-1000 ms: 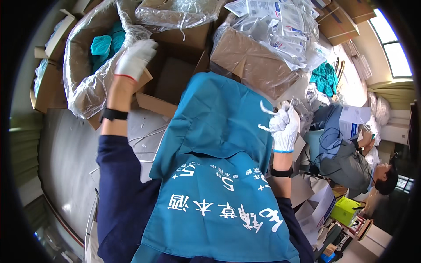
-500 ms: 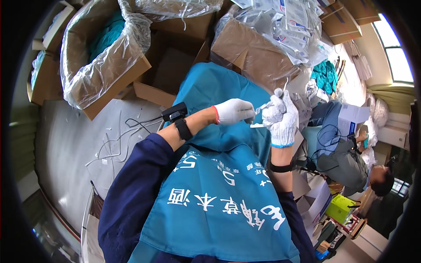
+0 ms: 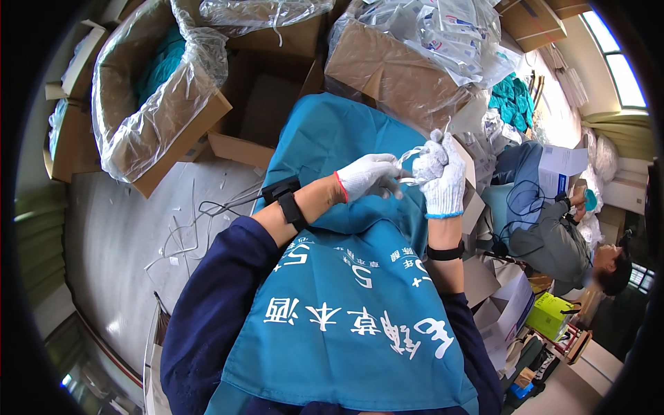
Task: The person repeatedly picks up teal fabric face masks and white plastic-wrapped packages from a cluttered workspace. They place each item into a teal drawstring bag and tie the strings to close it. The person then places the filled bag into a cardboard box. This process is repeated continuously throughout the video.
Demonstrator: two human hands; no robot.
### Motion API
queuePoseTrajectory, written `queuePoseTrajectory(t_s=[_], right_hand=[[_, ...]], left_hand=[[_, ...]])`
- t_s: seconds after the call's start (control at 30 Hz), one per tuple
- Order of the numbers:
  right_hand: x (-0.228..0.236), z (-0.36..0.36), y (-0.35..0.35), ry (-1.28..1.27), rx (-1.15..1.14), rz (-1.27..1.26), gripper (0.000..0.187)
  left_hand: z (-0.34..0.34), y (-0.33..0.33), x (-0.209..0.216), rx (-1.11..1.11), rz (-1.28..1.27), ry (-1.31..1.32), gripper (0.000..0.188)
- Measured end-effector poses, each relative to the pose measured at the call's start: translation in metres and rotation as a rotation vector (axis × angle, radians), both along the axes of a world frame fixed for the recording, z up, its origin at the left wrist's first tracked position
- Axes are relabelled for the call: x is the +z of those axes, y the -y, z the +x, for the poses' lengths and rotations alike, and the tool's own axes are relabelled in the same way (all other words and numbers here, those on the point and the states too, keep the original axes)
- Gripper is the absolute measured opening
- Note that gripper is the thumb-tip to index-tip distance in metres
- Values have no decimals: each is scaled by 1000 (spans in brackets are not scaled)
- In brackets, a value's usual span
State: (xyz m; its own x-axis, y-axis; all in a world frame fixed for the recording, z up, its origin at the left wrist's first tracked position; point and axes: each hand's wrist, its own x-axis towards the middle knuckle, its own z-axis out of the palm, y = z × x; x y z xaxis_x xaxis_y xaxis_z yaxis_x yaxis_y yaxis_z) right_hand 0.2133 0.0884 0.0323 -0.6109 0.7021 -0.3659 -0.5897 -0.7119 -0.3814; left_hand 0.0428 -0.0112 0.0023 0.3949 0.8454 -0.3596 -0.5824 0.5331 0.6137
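Observation:
Both my hands wear white knitted gloves and are raised over the blue apron point(image 3: 346, 290) that covers my lap. A thin white looped cord point(image 3: 407, 161) runs in the gap between them. My right hand point(image 3: 443, 180), in a blue-cuffed glove, is closed with the cord coming out at its fingers. From the left, my red-cuffed left hand point(image 3: 368, 177) meets the loop with its fingertips, seemingly pinching it, while its lower fingers hang looser and slightly blurred. What lies inside the right fist is hidden.
Ahead stand a plastic-lined carton point(image 3: 159, 138) of green material, an open carton point(image 3: 266, 90), and a carton point(image 3: 387, 72) heaped with clear packets. Loose white strips point(image 3: 183, 242) lie on the floor at left. At right sits another person point(image 3: 557, 238) holding something green.
The white cord now shows as a wider loop between my hands. My left fingers have loosened and spread a little. The view has shifted slightly.

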Motion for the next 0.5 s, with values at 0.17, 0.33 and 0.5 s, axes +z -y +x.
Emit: queuePoseTrajectory(t_s=[0.17,0.33,0.5], right_hand=[[-8,5,0,35,-74,-124,32],[-13,9,-1,49,-104,-108,30],[-9,8,-1,69,-95,-78,27]], left_hand=[[-7,3,15,-87,0,-70,13],[-6,4,8,-188,-29,-240,17],[-8,9,12,-315,112,-391,22]])
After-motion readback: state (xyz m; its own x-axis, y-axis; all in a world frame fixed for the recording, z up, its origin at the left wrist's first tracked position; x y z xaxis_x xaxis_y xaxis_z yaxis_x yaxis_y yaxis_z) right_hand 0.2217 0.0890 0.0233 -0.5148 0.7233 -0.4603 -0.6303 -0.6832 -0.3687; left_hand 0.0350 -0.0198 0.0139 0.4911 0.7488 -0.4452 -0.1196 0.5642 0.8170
